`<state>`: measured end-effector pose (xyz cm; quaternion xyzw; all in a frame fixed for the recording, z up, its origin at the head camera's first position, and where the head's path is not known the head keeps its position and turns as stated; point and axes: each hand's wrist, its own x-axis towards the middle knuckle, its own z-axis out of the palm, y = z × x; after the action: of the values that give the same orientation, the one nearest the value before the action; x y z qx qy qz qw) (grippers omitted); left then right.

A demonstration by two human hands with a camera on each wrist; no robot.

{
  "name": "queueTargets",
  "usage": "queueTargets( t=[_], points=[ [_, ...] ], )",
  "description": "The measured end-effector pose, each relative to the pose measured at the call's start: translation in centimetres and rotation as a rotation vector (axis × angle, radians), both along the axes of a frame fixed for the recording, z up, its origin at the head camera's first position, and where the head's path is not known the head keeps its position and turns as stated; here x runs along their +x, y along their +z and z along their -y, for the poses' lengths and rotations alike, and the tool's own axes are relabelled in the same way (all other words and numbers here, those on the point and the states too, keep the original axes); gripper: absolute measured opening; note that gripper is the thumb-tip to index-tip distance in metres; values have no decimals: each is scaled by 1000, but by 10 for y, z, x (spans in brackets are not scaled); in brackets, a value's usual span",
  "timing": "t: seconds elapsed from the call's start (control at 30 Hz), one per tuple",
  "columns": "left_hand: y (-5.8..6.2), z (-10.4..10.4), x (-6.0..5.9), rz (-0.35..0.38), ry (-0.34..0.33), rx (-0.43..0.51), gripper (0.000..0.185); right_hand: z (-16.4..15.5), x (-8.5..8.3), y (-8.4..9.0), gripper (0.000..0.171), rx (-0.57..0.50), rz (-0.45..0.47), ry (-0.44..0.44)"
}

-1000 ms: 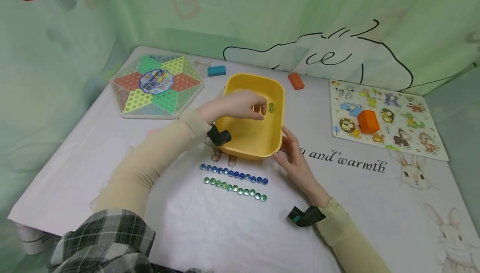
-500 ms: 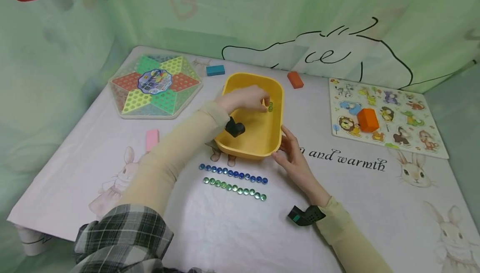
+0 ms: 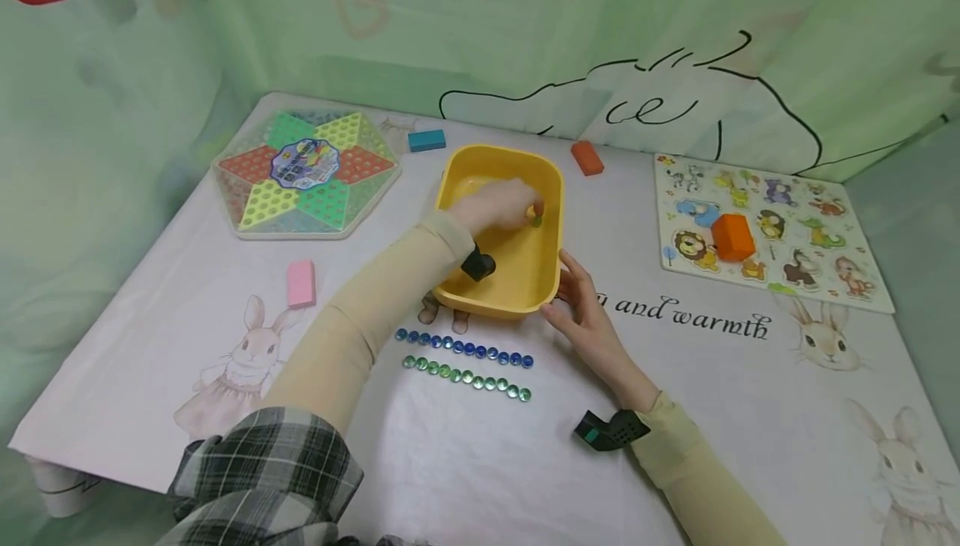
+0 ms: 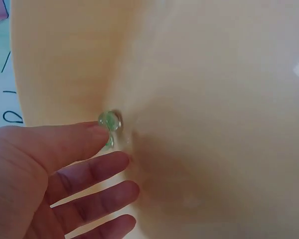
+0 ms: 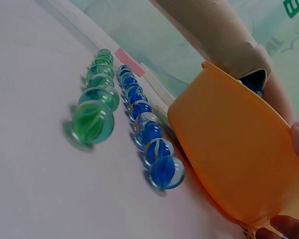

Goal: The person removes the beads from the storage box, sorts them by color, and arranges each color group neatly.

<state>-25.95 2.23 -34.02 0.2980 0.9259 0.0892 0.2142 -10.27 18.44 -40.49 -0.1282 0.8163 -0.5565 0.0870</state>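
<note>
A yellow plastic basin stands mid-table. My left hand reaches down into it, fingertips at two green glass marbles by the basin's wall. In the left wrist view the thumb tip overlaps a marble while other fingers are spread, loosely bent; I cannot tell whether the marble is pinched. My right hand rests against the basin's near right side, its thumb and fingers apart on the outer wall. In front of the basin lie a row of blue marbles and a row of green marbles.
A Chinese checkers board lies at the back left. Pink, blue and red blocks lie around the basin. At the right, an orange block sits on an animal puzzle board.
My left hand has moved right and down into the basin, to the two green marbles, and the arm's shift uncovers the pink block. My right hand stays at the basin's side.
</note>
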Motion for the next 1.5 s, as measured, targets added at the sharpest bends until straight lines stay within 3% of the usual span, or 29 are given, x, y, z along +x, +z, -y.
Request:
queueTargets(
  t=[0.23,0.37,0.6,0.77,0.97,1.2,1.33,1.5],
  points=[
    [0,-7,6,-55,-89,-22,22,-1,0,0,72,-9,-5,5],
    [0,-11,9,-58,-96,-35,17,-1,0,0,72,-7,-4,7],
    [5,-9,15,-21,-90,-64,12,0,0,1,72,-3,-1,4],
    [16,-3,23,12,-152,-48,14,1,1,1,72,9,8,-3],
    [32,10,40,-45,-196,18,15,1,2,4,72,-8,10,5],
    [44,22,66,-125,-175,67,15,0,2,4,71,-20,18,11],
    [47,31,83,-202,-174,103,18,1,3,3,72,-23,20,11],
    [44,48,100,-215,-122,211,17,1,2,3,72,-18,7,7]
  ],
)
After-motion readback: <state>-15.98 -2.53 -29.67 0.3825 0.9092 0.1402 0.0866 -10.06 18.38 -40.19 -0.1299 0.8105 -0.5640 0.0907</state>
